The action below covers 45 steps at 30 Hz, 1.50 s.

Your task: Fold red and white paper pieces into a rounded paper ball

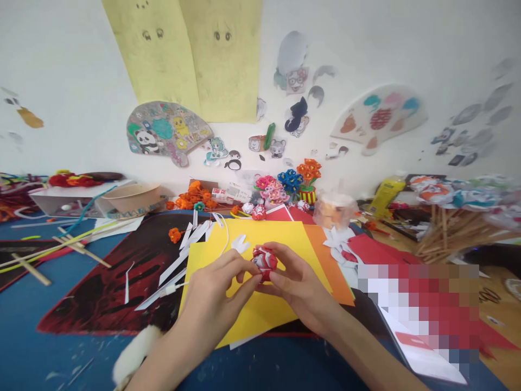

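Observation:
Between my two hands is a small red-and-white paper flower (264, 263), rounded and layered, held above a stack of yellow paper (244, 315). My left hand (222, 285) pinches its left edge with thumb and index finger. Around its right side curl the fingers of my right hand (299, 279), thumb at the lower front. A cut white paper petal piece (240, 244) lies on the yellow sheet just beyond my left hand. Orange paper (325, 266) sticks out from under the yellow on the right.
White paper strips (173, 269) and a white cable plug (167, 290) lie to the left on a dark red-black mat (93, 304). Craft flowers (272, 193), a lidded plastic cup (334, 209) and a yellow bottle (388, 193) stand behind. On the right are red paper (376, 255) and a phone (423, 347).

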{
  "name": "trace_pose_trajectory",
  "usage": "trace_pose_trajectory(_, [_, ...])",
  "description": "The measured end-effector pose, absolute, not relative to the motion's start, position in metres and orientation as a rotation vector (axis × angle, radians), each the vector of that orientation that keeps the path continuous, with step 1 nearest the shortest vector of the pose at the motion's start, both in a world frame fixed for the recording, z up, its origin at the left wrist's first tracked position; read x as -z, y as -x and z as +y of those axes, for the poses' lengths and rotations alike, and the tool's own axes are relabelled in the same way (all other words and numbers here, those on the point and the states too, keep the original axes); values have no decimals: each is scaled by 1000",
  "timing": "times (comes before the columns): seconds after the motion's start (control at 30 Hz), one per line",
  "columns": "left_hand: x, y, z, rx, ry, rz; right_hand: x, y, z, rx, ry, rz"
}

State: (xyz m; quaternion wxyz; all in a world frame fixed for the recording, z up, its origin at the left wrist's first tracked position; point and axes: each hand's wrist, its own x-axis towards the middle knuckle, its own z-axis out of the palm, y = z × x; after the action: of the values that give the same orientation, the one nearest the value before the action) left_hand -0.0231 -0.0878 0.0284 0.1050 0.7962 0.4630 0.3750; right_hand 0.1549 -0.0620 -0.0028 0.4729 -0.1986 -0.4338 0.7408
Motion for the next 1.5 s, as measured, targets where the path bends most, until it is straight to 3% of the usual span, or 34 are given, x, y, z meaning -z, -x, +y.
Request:
trace_pose_trajectory(0.93, [-28,22,-88,-1121,-2473,1432,3,-154,-62,-1813,533,-1074])
trace_pose_trajectory(1.3, [-19,18,-88,-1138,-3087,1495,7,-151,-64,-1805,579,-1078])
trace_pose_trajectory(1.5, [-28,21,-86,-1136,-2462,1450,3,-153,-64,-1823,549,-1075])
